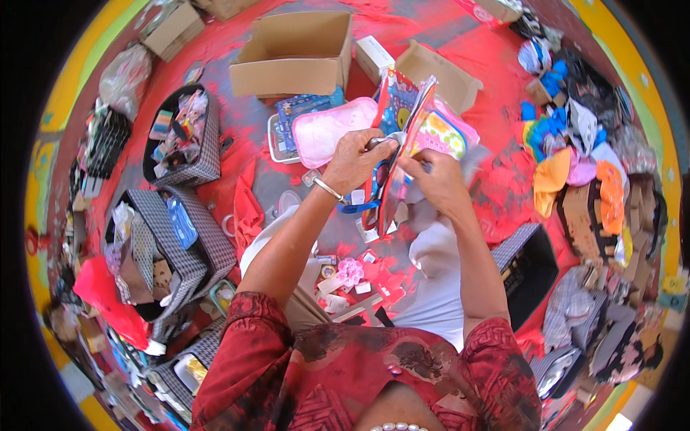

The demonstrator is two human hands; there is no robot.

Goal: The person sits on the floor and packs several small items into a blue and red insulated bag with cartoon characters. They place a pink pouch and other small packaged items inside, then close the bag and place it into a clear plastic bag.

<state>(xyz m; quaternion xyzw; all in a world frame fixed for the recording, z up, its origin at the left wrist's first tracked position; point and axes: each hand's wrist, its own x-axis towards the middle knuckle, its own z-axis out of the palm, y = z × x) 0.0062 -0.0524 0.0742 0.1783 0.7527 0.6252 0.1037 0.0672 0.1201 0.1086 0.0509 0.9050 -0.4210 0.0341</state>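
My left hand (354,164) is closed around the edge of a colourful printed bag (397,100), held upright, with blue, red and yellow patterns. A dark, shiny piece shows by its thumb, too small to name. My right hand (438,178) has its fingers curled in against the bag's other side; what they pinch is hidden. Behind it is a pink pouch (444,135) with a flower print. A blue strap (359,208) hangs below the bag. Left of the bag lies a pink translucent tray (334,129), overlapping a white-rimmed container (274,144) with blue packets.
An open cardboard box (287,77) stands at the far side, with another carton (460,79) beside it. Filled checked storage bins (208,136) line the left; a dark checked bin (532,273) lies right. Small cards and a pink flower (350,272) lie between my legs. Clothes (575,165) are heaped right.
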